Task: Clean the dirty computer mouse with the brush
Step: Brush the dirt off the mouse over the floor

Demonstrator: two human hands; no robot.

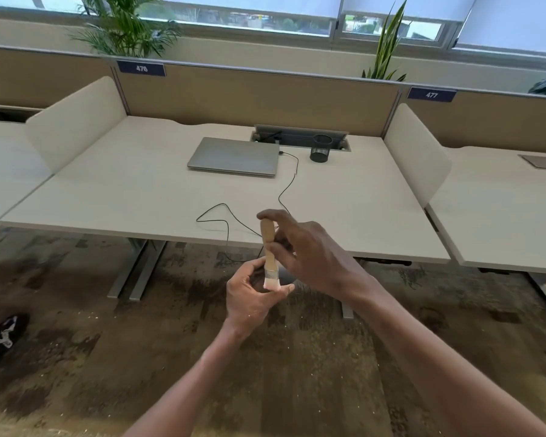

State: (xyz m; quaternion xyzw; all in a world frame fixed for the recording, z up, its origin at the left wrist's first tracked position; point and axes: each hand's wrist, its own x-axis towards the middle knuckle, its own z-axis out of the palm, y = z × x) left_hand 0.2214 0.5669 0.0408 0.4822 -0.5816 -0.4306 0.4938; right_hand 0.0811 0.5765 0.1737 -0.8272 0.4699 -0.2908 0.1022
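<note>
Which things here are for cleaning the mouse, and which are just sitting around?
For the job:
- brush, held by the right hand
- mouse, dark, mostly hidden in the left hand
- mouse cable

Just lying about:
- closed laptop
- black pen cup
- plants
- dark bundle on the floor

Both forearms reach forward, bare, and meet in the middle. The right hand is raised, its fingers curled around a brush handle held upright. The left hand sits lower, cupped palm-up, its fingers closed under the bristles.
</note>
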